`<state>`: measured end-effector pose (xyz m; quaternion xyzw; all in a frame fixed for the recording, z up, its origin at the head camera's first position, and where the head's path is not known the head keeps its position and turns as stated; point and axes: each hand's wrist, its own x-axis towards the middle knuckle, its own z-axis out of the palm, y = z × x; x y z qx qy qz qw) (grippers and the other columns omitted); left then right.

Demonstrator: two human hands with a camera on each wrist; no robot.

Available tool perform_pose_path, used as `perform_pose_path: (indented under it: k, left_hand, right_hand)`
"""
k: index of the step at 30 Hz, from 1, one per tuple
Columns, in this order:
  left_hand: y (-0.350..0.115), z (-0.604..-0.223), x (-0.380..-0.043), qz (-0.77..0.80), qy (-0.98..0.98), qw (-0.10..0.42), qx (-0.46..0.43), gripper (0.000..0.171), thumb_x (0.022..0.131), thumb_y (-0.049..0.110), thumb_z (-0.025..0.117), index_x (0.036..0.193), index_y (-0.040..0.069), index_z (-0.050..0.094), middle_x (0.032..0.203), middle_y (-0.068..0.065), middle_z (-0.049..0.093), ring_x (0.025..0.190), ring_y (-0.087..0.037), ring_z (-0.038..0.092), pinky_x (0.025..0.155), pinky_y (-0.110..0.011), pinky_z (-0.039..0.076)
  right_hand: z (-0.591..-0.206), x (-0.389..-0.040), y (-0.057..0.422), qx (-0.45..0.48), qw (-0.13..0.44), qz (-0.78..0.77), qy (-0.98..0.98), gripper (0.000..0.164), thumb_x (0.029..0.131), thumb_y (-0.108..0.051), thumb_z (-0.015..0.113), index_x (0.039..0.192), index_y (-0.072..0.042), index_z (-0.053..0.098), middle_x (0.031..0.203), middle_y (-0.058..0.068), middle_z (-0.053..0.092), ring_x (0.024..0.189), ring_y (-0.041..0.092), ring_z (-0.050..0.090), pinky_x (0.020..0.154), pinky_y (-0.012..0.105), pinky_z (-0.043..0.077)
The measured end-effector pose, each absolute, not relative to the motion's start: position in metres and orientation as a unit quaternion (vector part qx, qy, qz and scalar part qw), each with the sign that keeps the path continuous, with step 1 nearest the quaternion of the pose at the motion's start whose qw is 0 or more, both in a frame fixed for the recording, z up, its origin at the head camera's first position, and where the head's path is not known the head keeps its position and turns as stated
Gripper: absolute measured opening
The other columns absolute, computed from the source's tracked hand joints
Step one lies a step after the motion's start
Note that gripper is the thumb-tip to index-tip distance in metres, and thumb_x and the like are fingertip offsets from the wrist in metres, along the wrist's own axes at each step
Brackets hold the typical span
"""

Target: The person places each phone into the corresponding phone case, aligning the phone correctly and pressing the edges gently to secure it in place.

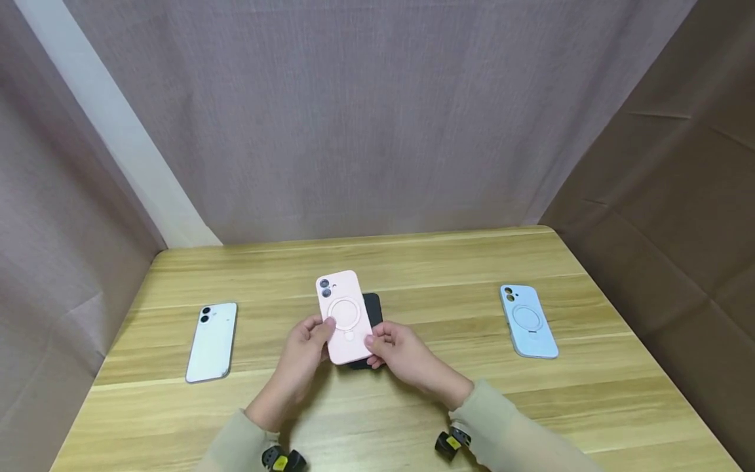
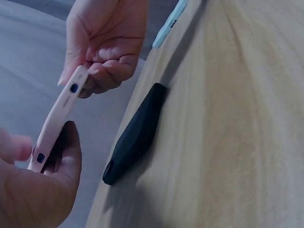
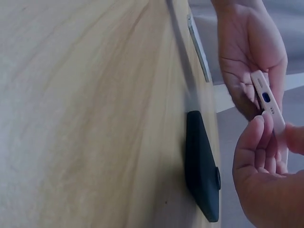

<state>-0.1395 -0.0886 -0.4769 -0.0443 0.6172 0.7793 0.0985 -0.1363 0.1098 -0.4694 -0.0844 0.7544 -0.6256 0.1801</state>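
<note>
A phone in a pink case (image 1: 344, 344), its back with a ring and two camera lenses facing up, is held above the table between both hands. My left hand (image 1: 303, 347) grips its left edge, thumb on the back. At the lower right corner my right hand (image 1: 404, 354) pinches it between thumb and fingers. The wrist views show the pink case's edge (image 2: 57, 111) with a port opening, raised off the wood. Below it a black phone case (image 1: 374, 311) lies on the table, partly hidden by the pink one in the head view.
A white phone (image 1: 212, 342) lies back up on the wooden table (image 1: 448, 275) at left. To the right lies a light blue phone case (image 1: 531, 337) with a ring, wood showing through its camera holes. Grey curtain (image 1: 366, 118) hangs behind the table.
</note>
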Motion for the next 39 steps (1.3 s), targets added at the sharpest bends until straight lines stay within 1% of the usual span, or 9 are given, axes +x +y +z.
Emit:
perform_pose_path:
  k: [5,9,14,18,25,28,31,35,39]
  left_hand:
    - [-0.091,-0.474,-0.141,0.797,0.595,0.081,-0.061,0.029,0.102,0.018,0.048,0.117,-0.006,0.052,0.098,-0.015,0.064,0.085,-0.023,0.066,0.073,-0.035,0.056]
    - [-0.092,-0.473,-0.14,0.801,0.59,0.079,-0.062,0.027,0.102,0.017,0.048,0.117,-0.006,0.051,0.099,-0.016,0.065,0.085,-0.022,0.066,0.073,-0.035,0.056]
    - [-0.091,-0.474,-0.138,0.801,0.589,0.086,-0.058,0.025,0.101,0.016,0.05,0.115,-0.006,0.052,0.1,-0.016,0.065,0.085,-0.023,0.065,0.074,-0.036,0.056]
    - [-0.089,-0.475,-0.135,0.795,0.597,0.101,-0.043,0.027,0.101,0.016,0.052,0.115,-0.007,0.052,0.099,-0.016,0.066,0.085,-0.022,0.065,0.074,-0.036,0.056]
    - [-0.086,-0.477,-0.132,0.781,0.613,0.114,-0.029,0.025,0.1,0.013,0.053,0.115,-0.007,0.053,0.102,-0.016,0.068,0.086,-0.022,0.066,0.074,-0.035,0.055]
    - [-0.085,-0.477,-0.133,0.78,0.614,0.114,-0.029,0.027,0.1,0.016,0.053,0.114,-0.007,0.054,0.101,-0.016,0.067,0.086,-0.023,0.066,0.074,-0.036,0.055]
    - [-0.084,-0.475,-0.134,0.782,0.615,0.097,-0.039,0.028,0.101,0.02,0.052,0.111,-0.006,0.056,0.099,-0.014,0.064,0.085,-0.021,0.064,0.074,-0.034,0.055]
    - [-0.087,-0.47,-0.138,0.782,0.617,0.06,-0.062,0.031,0.101,0.023,0.051,0.108,-0.006,0.057,0.097,-0.011,0.061,0.082,-0.017,0.061,0.072,-0.03,0.054]
    - [-0.092,-0.467,-0.14,0.79,0.606,0.057,-0.065,0.039,0.102,0.03,0.049,0.111,-0.007,0.056,0.098,-0.012,0.063,0.083,-0.018,0.06,0.072,-0.031,0.053]
  right_hand:
    - [-0.467,-0.133,0.109,-0.102,0.184,-0.616,0.759,0.017,0.098,-0.015,0.057,0.098,0.002,0.057,0.082,0.011,0.064,0.076,0.023,0.065,0.072,0.039,0.056]
    - [-0.465,-0.133,0.109,-0.105,0.184,-0.624,0.752,0.018,0.098,-0.016,0.058,0.1,0.002,0.057,0.084,0.011,0.065,0.078,0.025,0.065,0.073,0.038,0.056]
    - [-0.465,-0.136,0.111,-0.091,0.186,-0.635,0.744,0.024,0.098,-0.02,0.058,0.108,0.002,0.057,0.093,0.01,0.065,0.083,0.022,0.065,0.075,0.035,0.056]
    - [-0.465,-0.139,0.111,-0.078,0.177,-0.633,0.749,0.029,0.098,-0.022,0.058,0.116,0.0,0.055,0.097,0.01,0.065,0.086,0.019,0.064,0.075,0.034,0.056]
    - [-0.465,-0.141,0.111,-0.064,0.172,-0.641,0.745,0.027,0.099,-0.019,0.057,0.117,0.001,0.054,0.097,0.01,0.064,0.086,0.019,0.064,0.073,0.038,0.057]
    - [-0.465,-0.14,0.111,-0.064,0.171,-0.643,0.743,0.024,0.099,-0.017,0.056,0.115,0.0,0.054,0.097,0.01,0.064,0.086,0.019,0.064,0.073,0.039,0.057]
    - [-0.466,-0.14,0.111,-0.067,0.17,-0.641,0.746,0.022,0.099,-0.017,0.057,0.114,0.0,0.054,0.095,0.01,0.063,0.085,0.019,0.063,0.072,0.038,0.057]
    - [-0.468,-0.138,0.11,-0.075,0.178,-0.634,0.749,0.02,0.098,-0.016,0.057,0.112,-0.002,0.054,0.094,0.009,0.061,0.082,0.018,0.062,0.071,0.038,0.056]
    - [-0.468,-0.135,0.111,-0.089,0.185,-0.629,0.75,0.019,0.099,-0.017,0.057,0.112,-0.004,0.054,0.094,0.008,0.061,0.081,0.018,0.062,0.07,0.037,0.056]
